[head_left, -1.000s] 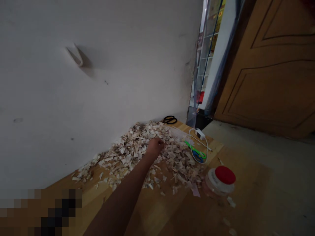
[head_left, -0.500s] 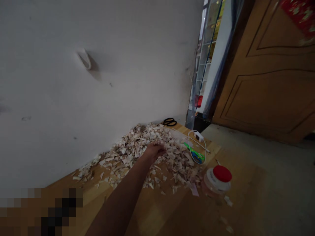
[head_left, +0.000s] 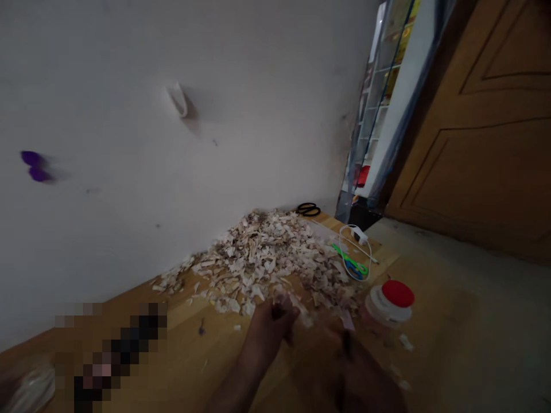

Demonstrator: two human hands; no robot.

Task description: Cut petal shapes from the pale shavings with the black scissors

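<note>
A heap of pale, thin, dry-looking flakes [head_left: 267, 246] lies against the wall on the wooden table [head_left: 189, 355]. At the near edge of the heap is my left hand [head_left: 273, 321], its fingers closed in a pinch on a pale flake [head_left: 286, 301]. My right hand [head_left: 348, 350] is at its right, low over the table and smeared by motion. A dark shape shows at its fingers, too blurred to name. Right of the heap stands a clear jar [head_left: 383, 312] with a red lid [head_left: 398, 293].
Black-handled scissors [head_left: 308, 209] lie behind the heap. Green scissors [head_left: 348, 261], a blue-handled tool [head_left: 356, 271] and a white cable with a plug [head_left: 359, 234] are at the right. A wooden door [head_left: 482, 172] stands beyond. The lower left is pixelated.
My left hand has drawn back from the heap toward me with a flake in its fingers. My right hand has come into view. The camera has turned slightly left.
</note>
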